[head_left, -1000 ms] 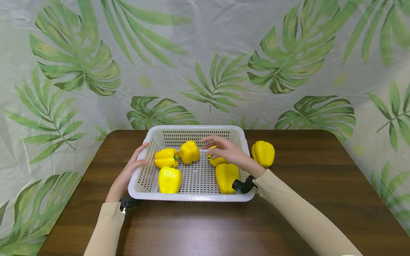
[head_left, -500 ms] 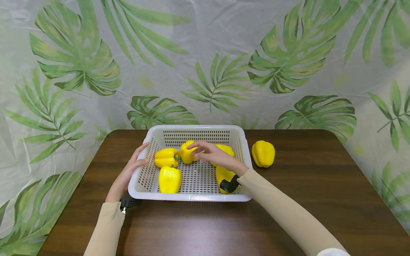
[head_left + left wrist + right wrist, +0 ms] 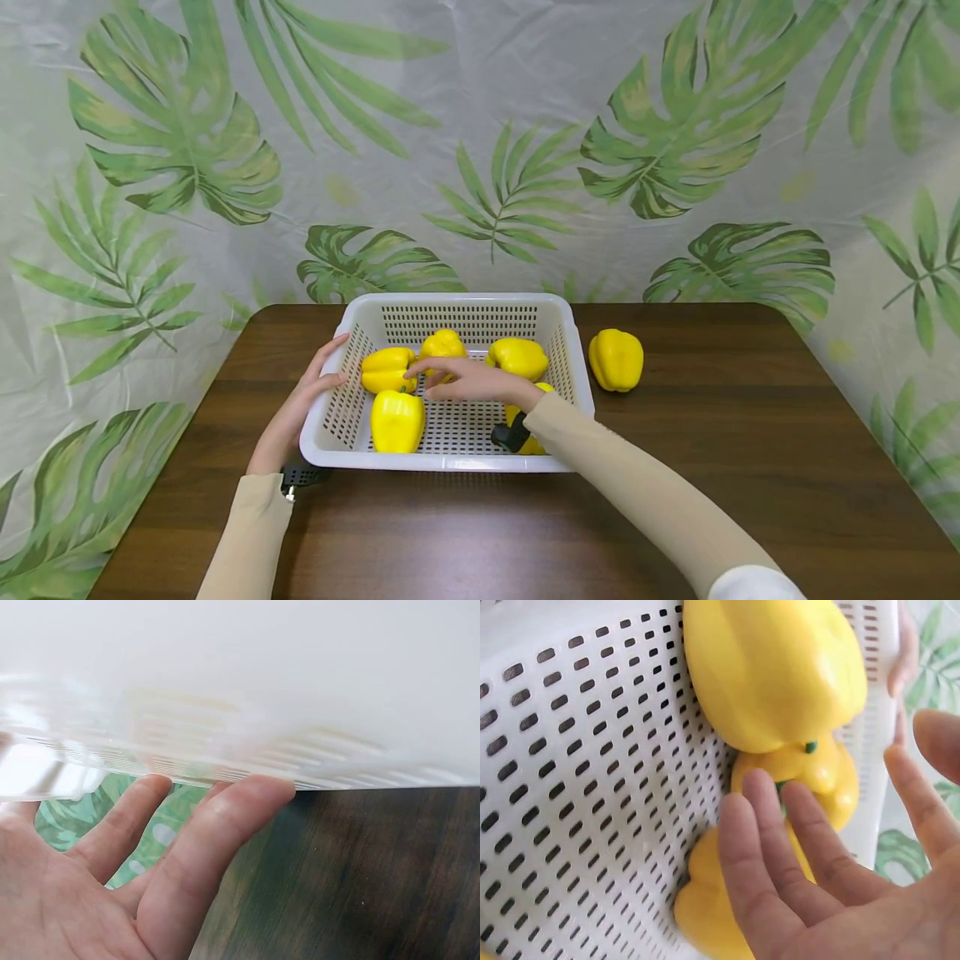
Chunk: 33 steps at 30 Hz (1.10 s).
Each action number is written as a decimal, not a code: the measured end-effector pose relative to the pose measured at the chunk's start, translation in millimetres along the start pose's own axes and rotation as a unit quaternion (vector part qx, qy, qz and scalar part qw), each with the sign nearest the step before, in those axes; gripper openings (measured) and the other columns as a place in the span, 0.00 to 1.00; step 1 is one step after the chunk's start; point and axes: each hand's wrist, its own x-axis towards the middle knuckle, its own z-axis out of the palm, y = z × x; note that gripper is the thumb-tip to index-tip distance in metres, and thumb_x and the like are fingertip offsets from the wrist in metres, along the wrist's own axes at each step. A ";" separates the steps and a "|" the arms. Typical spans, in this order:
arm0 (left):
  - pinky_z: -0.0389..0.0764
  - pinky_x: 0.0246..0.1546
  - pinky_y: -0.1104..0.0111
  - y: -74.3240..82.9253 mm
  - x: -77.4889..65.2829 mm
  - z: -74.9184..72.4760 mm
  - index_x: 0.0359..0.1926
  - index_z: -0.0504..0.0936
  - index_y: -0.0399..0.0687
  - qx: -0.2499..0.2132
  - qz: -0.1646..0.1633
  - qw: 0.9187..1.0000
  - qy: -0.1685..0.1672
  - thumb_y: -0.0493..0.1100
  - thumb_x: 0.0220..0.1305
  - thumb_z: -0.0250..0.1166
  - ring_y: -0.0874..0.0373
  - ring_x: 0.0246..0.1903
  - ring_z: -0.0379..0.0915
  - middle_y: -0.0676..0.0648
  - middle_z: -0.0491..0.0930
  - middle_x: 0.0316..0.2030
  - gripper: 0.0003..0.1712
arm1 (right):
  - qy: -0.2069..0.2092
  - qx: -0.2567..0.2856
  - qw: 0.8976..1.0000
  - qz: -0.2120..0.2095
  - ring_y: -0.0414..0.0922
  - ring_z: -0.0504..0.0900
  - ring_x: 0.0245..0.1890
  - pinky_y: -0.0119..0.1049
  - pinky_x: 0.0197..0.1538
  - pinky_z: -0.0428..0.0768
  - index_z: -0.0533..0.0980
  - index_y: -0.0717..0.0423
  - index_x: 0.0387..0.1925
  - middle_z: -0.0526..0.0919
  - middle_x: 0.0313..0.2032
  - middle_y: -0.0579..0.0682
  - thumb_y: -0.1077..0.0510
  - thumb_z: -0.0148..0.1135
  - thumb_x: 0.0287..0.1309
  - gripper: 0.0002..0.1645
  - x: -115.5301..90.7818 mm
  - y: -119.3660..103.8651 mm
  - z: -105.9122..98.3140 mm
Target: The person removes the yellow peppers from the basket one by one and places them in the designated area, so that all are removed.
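A white perforated plastic basket [image 3: 450, 463] stands on the table with several yellow bell peppers inside. At its left outer side is my left hand [image 3: 298, 404]; in the left wrist view the extended fingertips touch the wall. My right hand [image 3: 476, 380] hovers palm down inside the basket, fingers loosely bent and holding nothing. Its fingertips are close to a bell pepper lying sideways [image 3: 384, 371], one in front [image 3: 397, 422] and one behind [image 3: 442, 342]. Another bell pepper [image 3: 519, 358] lies at the back right. My wrist camera and sleeve partly hide the front-right one.
One more yellow bell pepper [image 3: 617, 360] sits on the brown wooden table [image 3: 697, 442], right of the basket. Behind the table hangs a leaf-patterned cloth [image 3: 510, 100]. A black camera [image 3: 510, 435] is strapped to my right wrist.
My right hand has let go of the back-right bell pepper, which has turned slightly, and moved left and a little nearer towards the left peppers. My left hand stays at the basket's side.
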 end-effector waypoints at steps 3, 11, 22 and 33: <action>0.71 0.47 0.41 -0.7 0.0 -0.3 0.74 0.42 0.67 0.000 -0.001 1.000 0.001 0.43 0.72 0.46 0.30 0.62 0.51 0.41 0.37 0.73 0.36 | -0.028 -0.012 0.999 0.013 0.49 0.73 0.51 0.48 0.47 0.76 0.66 0.48 0.66 0.70 0.59 0.60 0.57 0.53 0.67 0.26 4.8 0.2 4.2; 0.71 0.47 0.41 -0.8 0.3 0.1 0.74 0.43 0.67 -0.001 -0.002 1.000 0.000 0.43 0.72 0.45 0.30 0.62 0.52 0.41 0.36 0.73 0.35 | -0.064 0.025 0.997 0.045 0.48 0.73 0.49 0.43 0.43 0.76 0.65 0.43 0.67 0.66 0.62 0.60 0.57 0.55 0.65 0.29 16.8 6.4 11.2; 0.71 0.46 0.40 0.8 -0.5 0.7 0.74 0.43 0.66 0.006 -0.003 1.000 0.004 0.43 0.72 0.46 0.30 0.62 0.52 0.41 0.37 0.73 0.36 | -0.106 0.063 0.992 0.019 0.45 0.69 0.55 0.45 0.54 0.73 0.63 0.40 0.68 0.61 0.67 0.48 0.56 0.55 0.65 0.31 18.9 10.4 13.4; 0.70 0.48 0.40 1.2 -0.5 1.1 0.74 0.42 0.67 0.005 -0.006 1.000 0.005 0.44 0.71 0.46 0.31 0.62 0.51 0.42 0.36 0.73 0.36 | -0.070 0.040 0.997 -0.013 0.45 0.66 0.58 0.37 0.55 0.70 0.72 0.49 0.61 0.70 0.62 0.44 0.60 0.58 0.63 0.24 20.4 11.2 13.6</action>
